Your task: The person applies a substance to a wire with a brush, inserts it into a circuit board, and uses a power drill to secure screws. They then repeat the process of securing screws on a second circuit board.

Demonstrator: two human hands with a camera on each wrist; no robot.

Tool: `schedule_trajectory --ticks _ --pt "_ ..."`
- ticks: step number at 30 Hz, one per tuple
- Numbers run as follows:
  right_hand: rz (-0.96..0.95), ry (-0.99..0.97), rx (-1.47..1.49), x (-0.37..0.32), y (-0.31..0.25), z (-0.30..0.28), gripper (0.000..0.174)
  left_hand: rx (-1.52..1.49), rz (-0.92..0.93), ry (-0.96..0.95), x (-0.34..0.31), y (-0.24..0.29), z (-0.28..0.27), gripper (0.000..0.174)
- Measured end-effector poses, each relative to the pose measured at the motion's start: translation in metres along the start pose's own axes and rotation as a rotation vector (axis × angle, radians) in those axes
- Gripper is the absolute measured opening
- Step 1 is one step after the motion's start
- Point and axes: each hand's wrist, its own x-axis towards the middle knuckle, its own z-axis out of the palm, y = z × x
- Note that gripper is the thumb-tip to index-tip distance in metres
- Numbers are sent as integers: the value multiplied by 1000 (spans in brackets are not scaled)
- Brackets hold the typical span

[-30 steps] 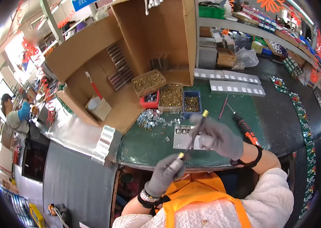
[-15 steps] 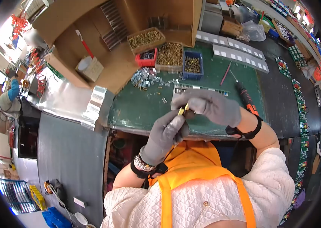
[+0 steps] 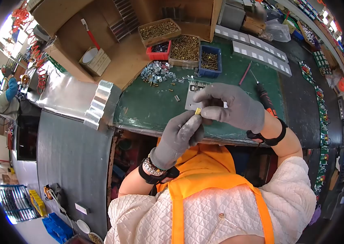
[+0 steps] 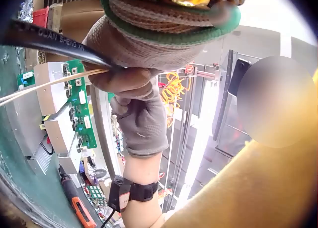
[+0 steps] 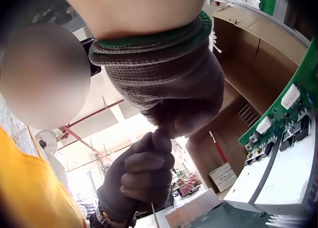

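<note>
My gloved left hand (image 3: pixel 177 140) grips a black cable (image 4: pixel 59 44) printed with white letters, plainest in the left wrist view. Thin tan strands (image 4: pixel 54 84) come out of the same grip. A small yellow end (image 3: pixel 198 110) shows above the left fingertips in the head view. My gloved right hand (image 3: pixel 235 107) bends over it from the right, thumb tip right at the yellow end and forefinger held apart. Whether the right fingers pinch anything, I cannot tell. Behind the hands lies a heatsink plate (image 3: pixel 190 99) with a green circuit board (image 4: pixel 85 106).
Small brass parts fill an open box (image 3: pixel 184 51) and a blue bin (image 3: pixel 210 61), beside a red bin (image 3: pixel 158 51). Loose metal clips (image 3: pixel 155 72) lie in front. A power screwdriver (image 3: pixel 263 96) and a pink stick (image 3: pixel 245 74) lie right. Finned heatsinks (image 3: pixel 98 105) stand left.
The hands have come together from being apart. Two yellow ends showed earlier, one at each hand; one shows now. The right forefinger has lifted away from the thumb.
</note>
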Motion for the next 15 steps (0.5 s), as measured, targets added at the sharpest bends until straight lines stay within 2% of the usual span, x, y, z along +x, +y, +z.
schedule_trajectory --ticks 1,3,5,6,8,10,11,13,15 --pt "1 -1 1 1 -2 -1 12 -10 -2 -14 0 -1 0 38" --pt "92 -151 -35 3 -7 -5 14 -1 -10 -31 -4 0 2 38" --pt "-120 -126 -297 6 3 -6 16 27 8 -67 -1 0 2 38" --pt "-88 -117 -312 3 2 -7 16 35 3 -59 -1 -3 2 37" --pt "-197 -57 -426 3 4 -4 15 71 9 -23 1 -9 -2 35" --pt "-196 -10 -453 1 8 -2 15 199 170 75 3 -20 -3 32" --pt "-223 4 -478 1 11 -2 15 226 195 121 2 -16 -1 25" --pt "-130 -22 -478 1 17 0 17 267 261 133 3 -18 1 24" --pt "-178 5 -515 0 21 3 18 356 298 140 3 -16 1 21"
